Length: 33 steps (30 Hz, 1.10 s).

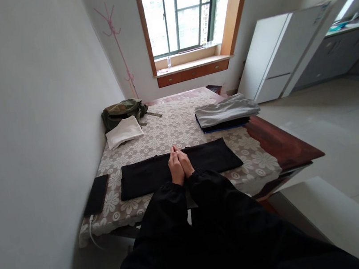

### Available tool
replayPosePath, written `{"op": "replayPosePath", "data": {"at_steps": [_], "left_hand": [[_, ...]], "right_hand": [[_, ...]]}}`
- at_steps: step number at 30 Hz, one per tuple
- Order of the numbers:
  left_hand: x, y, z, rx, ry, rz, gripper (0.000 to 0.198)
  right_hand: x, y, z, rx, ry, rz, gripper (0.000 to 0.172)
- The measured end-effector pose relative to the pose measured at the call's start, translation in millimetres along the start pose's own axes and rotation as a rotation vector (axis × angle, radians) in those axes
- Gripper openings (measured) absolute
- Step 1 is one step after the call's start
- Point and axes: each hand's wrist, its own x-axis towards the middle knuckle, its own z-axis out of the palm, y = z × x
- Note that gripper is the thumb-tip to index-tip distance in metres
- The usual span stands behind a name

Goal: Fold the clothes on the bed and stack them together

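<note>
A folded black garment (145,175) lies flat as a long strip across the near part of the table. My left hand (176,167) and my right hand (184,161) are side by side, touching each other over the middle of this garment. Their fingers stretch forward toward its far edge, and no object shows in either hand. Whether the palms press on the cloth is hard to see. Black sleeves cover both arms down to the wrists.
A lace cloth (171,122) covers most of the table. To the right sits a folded stack with a grey garment (226,110) on top. A white folded cloth (125,132), an olive bag (124,111) and a dark tablet-like device (96,195) with a cable line the left wall.
</note>
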Motion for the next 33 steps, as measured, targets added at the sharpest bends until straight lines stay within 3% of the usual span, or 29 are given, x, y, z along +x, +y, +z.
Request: {"op": "replayPosePath", "data": {"at_steps": [4,12,24,33], "left_hand": [[-3.6,0.6,-10.1,0.173,-0.019,0.066,0.038],[-5.5,2.3,-21.0,0.397,-0.062,0.141,0.047],[-10.8,12.1,-23.6,0.484,-0.092,0.176,0.050],[-8.1,18.9,-35.6,0.555,-0.137,0.193,0.047]], "right_hand": [[-4.6,-6.3,-4.4,-0.071,0.011,0.008,0.052],[-11.7,-18.9,-7.5,-0.217,0.024,0.007,0.049],[-11.7,-25.4,-13.5,-0.357,-0.002,-0.006,0.045],[-5.1,-20.2,-24.8,-0.397,-0.031,-0.023,0.042]]}}
